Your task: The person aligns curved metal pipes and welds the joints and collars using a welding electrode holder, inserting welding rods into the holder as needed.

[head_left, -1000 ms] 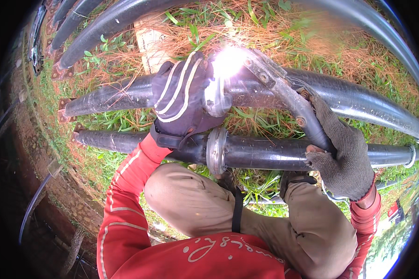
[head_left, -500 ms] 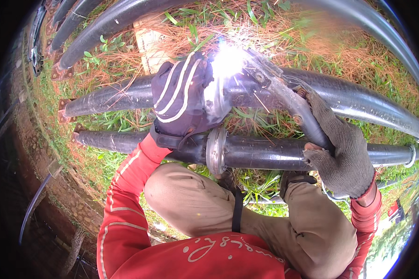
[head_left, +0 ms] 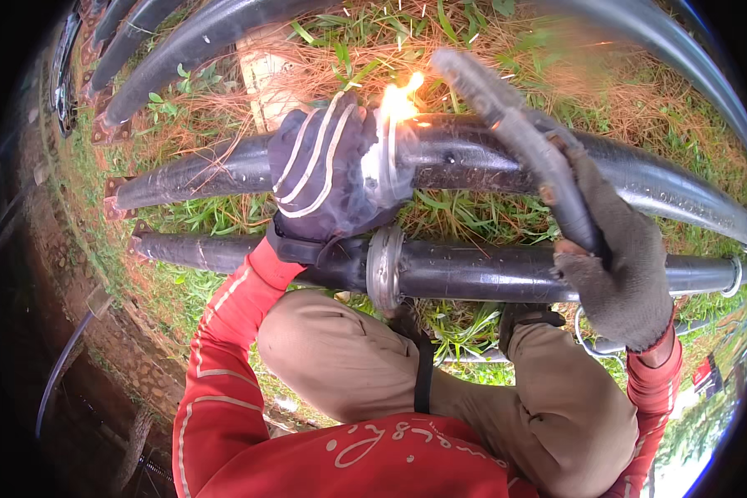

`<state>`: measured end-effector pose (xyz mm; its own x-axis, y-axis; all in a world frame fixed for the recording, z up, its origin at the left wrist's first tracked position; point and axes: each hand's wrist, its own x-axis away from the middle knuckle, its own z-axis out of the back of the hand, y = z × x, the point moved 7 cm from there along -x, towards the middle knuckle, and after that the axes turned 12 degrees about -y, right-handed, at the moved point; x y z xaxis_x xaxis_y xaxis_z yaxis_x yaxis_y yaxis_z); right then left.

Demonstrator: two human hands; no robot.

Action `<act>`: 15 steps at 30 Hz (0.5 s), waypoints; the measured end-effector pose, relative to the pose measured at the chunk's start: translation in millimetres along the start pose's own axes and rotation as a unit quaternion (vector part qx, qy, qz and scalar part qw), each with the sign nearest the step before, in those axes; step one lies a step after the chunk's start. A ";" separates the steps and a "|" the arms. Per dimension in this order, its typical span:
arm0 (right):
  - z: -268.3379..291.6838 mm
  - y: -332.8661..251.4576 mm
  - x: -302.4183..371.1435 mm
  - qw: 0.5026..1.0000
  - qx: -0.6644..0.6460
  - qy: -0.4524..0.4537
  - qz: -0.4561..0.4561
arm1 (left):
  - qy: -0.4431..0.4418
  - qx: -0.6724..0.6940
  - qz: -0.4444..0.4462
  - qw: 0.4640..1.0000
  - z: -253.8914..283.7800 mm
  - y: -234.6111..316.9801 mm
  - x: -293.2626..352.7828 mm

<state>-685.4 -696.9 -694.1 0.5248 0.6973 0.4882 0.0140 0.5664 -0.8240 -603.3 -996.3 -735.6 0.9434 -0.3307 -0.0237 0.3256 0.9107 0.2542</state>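
Observation:
A black pipe (head_left: 490, 153) lies across in front of me, with a metal collar (head_left: 388, 166) around its middle. An orange flame with bright glow burns at the collar's top, and thin smoke drifts about it. Just left of the collar, my left hand (head_left: 319, 166), in a dark glove with white stripes, is curled over the pipe; its fingertips are hidden. My right hand (head_left: 614, 257), in a grey knitted glove, is wrapped around the dark handle of a welding electrode holder (head_left: 531, 149). The holder's head is raised to the right of the flame, apart from the collar.
Nearer to me lies a second black pipe (head_left: 481, 272) with a welded ring (head_left: 385, 270). More dark pipes (head_left: 199, 54) curve across the far side. A pale board (head_left: 266, 75) lies on the grass under the pipes. My bent knees (head_left: 340, 349) are close to the nearer pipe.
The white welding arc has given way to a smaller orange flame. My right hand has drawn the electrode holder up and right, off the collar. My left hand has stayed in place.

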 end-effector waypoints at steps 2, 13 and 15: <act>3.9 0.0 3.3 1.000 0.001 0.010 0.011 | 0.000 -0.003 0.004 1.000 0.7 -1.2 -2.7; -8.2 -1.9 -0.1 0.997 0.047 -0.046 -0.028 | -0.006 0.004 0.011 1.000 -0.4 -6.1 -0.2; -9.0 -0.5 -0.7 0.998 0.032 -0.048 -0.034 | -0.007 0.003 0.012 1.000 0.1 -6.7 0.2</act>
<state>-678.1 -701.6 -696.6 0.4401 0.6941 0.5697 -0.0091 0.6378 -0.7701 -605.3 -1002.5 -737.2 0.9501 -0.3120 -0.0033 0.3020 0.9169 0.2611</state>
